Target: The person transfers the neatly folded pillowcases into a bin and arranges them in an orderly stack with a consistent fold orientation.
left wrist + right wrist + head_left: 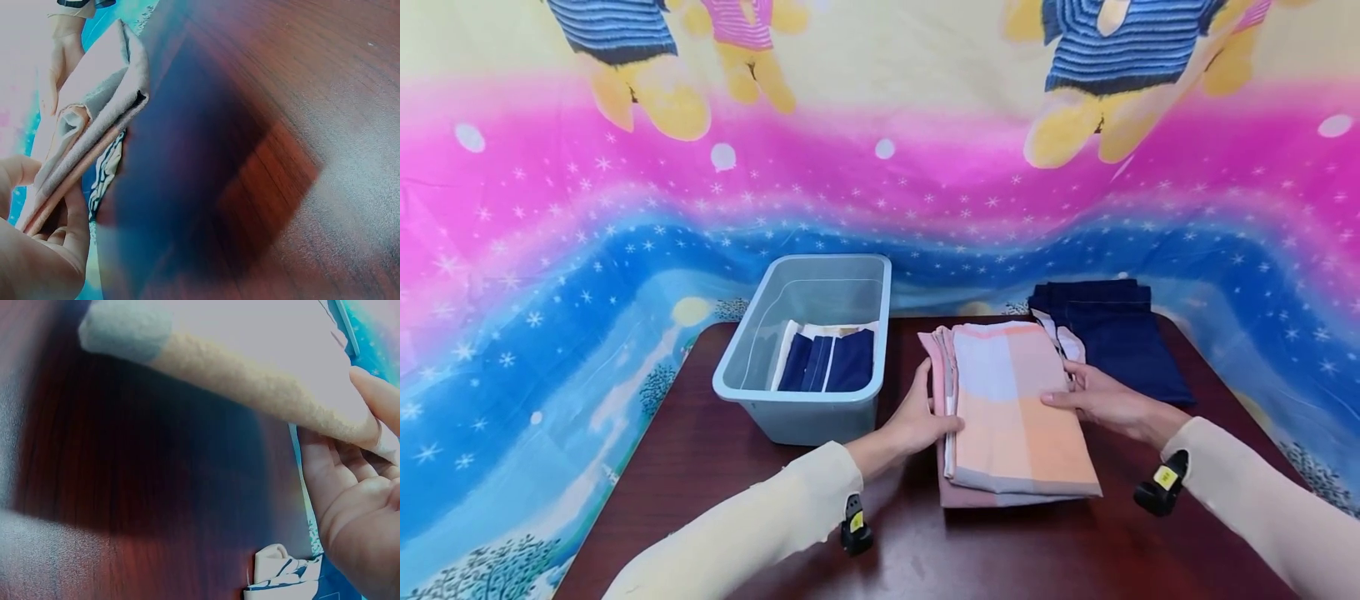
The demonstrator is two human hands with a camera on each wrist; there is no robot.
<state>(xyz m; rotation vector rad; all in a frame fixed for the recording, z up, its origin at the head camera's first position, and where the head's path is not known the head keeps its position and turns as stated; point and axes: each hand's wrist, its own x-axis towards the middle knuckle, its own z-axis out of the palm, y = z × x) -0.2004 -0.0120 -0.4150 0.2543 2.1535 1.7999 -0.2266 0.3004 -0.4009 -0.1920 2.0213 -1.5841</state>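
Folded check cloth (1000, 417) is held above table (685, 442), btwn bin (737, 393) & navy cloth (1123, 354). Several layers are noted, not flush along L edge. L edge is pinched by L hand (913, 421), thumb on top, fingers underneath; R edge is pinched likewise by R hand (1105, 402). For sound handling, both edges should be kept at equal ht., w/ all layers nipped tog.; slack L-side layers are judged the likeliest to slip & should be squared up. Grip should be eased only w/ underside supported. Folded navy & white items (850, 362) are contained in bin. Patterned cloth (1070, 343) is found against navy cloth, partly hidden. Printed backdrop (925, 183) is hung at rear.
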